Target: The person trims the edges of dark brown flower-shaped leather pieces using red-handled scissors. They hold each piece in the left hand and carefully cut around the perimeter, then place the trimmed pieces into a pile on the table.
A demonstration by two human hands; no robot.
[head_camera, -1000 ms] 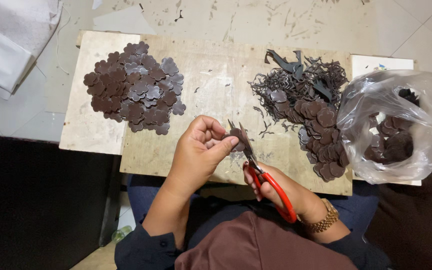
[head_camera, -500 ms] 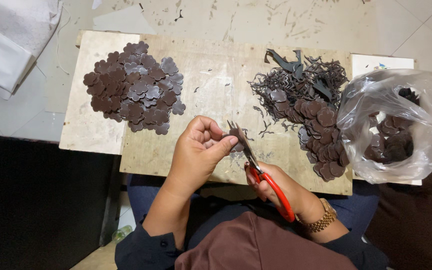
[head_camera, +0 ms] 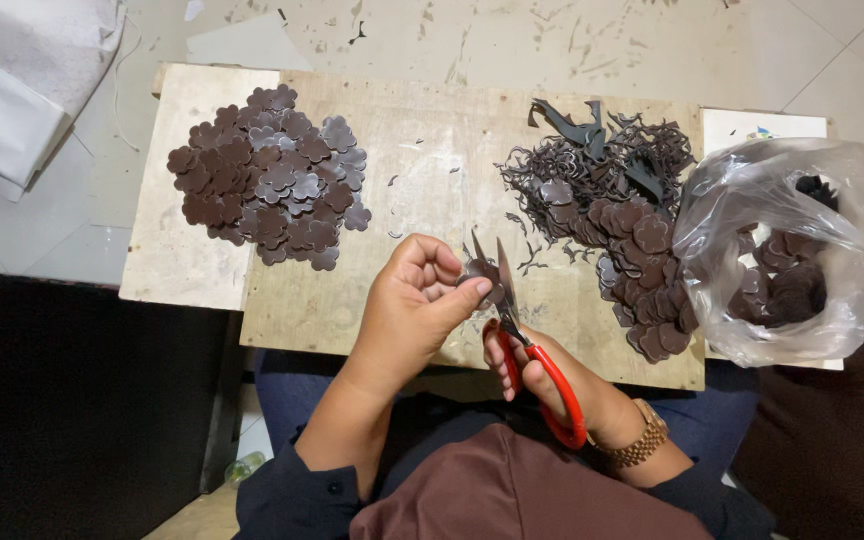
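The left hand pinches a small dark brown flower-shaped piece between thumb and fingertips, holding it just above the near edge of the wooden board. The piece is flat, thin and matte, with a scalloped, lobed outline; part of it is hidden behind the fingers and the blades. The right hand is closed through the loops of the red-handled scissors, whose 2 blades stand slightly parted and point up, meeting the edge of the piece. On the left of the board lies a heap of finished flower shapes of the same brown, overlapping one another, well apart from the hands. On the right lies a pile of rougher brown pieces, with a tangle of thin curled offcuts behind it. Just beside that pile, at the board's right end, a clear plastic bag holds more dark pieces. A gold-coloured watch sits on the right wrist. Both sleeves are dark.
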